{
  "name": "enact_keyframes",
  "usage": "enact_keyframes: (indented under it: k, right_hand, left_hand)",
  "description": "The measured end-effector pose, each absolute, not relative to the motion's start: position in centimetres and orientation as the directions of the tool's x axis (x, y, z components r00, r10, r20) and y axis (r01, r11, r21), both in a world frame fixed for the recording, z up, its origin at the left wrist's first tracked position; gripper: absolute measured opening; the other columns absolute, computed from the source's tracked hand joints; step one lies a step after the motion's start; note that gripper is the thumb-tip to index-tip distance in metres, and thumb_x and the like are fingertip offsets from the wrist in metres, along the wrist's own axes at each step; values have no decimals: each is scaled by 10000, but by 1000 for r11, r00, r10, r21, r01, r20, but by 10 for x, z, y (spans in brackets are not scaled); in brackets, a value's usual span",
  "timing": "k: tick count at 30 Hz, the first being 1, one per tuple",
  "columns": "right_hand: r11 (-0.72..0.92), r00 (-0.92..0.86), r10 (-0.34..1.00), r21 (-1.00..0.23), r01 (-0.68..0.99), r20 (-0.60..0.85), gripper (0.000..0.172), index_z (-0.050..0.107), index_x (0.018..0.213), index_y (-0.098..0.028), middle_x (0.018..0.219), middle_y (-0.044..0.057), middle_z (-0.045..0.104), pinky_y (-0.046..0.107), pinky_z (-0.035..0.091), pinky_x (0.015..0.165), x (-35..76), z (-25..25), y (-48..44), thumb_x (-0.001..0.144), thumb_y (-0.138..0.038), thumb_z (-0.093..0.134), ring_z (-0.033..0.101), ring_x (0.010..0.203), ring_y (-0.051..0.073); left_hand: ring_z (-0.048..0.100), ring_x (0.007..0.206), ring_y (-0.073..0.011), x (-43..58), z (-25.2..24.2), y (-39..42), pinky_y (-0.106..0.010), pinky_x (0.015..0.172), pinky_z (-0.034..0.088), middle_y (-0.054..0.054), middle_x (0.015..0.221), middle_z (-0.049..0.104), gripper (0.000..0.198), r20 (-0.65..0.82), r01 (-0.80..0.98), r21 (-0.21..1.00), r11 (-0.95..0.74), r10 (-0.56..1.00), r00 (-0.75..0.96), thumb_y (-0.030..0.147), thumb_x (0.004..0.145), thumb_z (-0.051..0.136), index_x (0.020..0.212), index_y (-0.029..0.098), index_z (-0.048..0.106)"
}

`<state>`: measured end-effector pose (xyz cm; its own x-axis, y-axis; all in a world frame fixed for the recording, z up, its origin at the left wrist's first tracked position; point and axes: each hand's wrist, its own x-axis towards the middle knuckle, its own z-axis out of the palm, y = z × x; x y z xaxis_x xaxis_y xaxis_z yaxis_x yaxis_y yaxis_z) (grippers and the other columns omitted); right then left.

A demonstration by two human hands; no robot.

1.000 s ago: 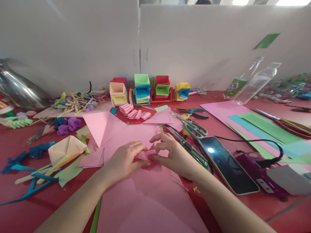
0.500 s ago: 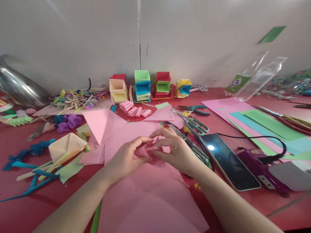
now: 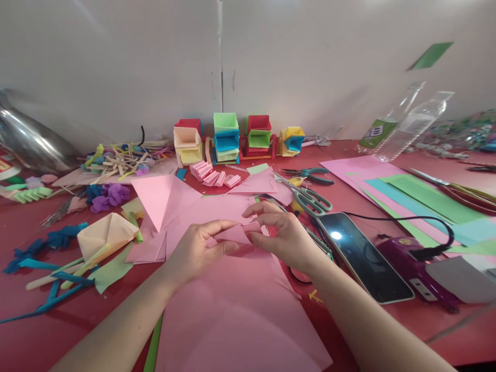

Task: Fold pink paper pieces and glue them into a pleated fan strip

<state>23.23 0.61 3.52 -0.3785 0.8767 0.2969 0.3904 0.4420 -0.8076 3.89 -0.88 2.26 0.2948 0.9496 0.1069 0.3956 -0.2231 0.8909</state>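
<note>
Folding, by the look of it! | pink folded paper (image 3: 233, 234) left of the smartphone (image 3: 364, 258) | left hand (image 3: 196, 249) pinches one end, right hand (image 3: 285, 235) the other | next move, I'd judge, wants edges aligned, fingertips steady

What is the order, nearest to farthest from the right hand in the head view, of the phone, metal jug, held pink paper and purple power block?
1. Pink paper: touching the right hand, on its left.
2. Phone: right of the hand.
3. Purple power block: just right of the phone.
4. Metal jug: far left.
</note>
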Motion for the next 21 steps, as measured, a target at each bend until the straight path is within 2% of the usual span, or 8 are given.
enact_keyframes:
  k: [5, 13, 18, 21]
  right_hand:
    - [393, -414, 881, -840, 375, 227, 114, 646, 647, -199, 1037, 42, 589, 364, 455, 836, 232, 37, 6, 751, -231, 613, 548, 1015, 212]
    - [421, -415, 873, -825, 377, 256, 79, 678, 693, -211, 1017, 36, 588, 368, 446, 864, 232, 39, 5, 728, -170, 620, 540, 1039, 212]
    - [476, -436, 856, -750, 459, 277, 116, 685, 675, -216, 1016, 36, 589, 372, 446, 847, 232, 36, 4, 734, -147, 613, 548, 972, 201]
    - [496, -466, 844, -718, 488, 266, 125, 691, 690, -223, 1025, 34, 595, 363, 451, 815, 232, 35, 4, 737, -141, 610, 541, 949, 197]
  left_hand:
    - [673, 837, -212, 36, 15, -6, -289, 743, 533, -35, 862, 742, 482, 47, 296, 948, -120, 969, 242, 434, 712, 671, 1106, 158, 637]
    - [661, 845, -214, 41, 16, -7, -277, 734, 522, -58, 947, 726, 455, 8, 235, 971, -54, 982, 191, 428, 677, 699, 1037, 149, 676]
    - [651, 866, -202, 38, 24, -7, -249, 705, 510, -23, 966, 713, 305, -44, 358, 930, -84, 941, 335, 369, 763, 618, 1011, 202, 677]
    - [635, 758, -192, 36, 28, -6, -222, 592, 479, -1, 821, 703, 229, -58, 446, 884, -140, 914, 401, 387, 776, 587, 842, 198, 700]
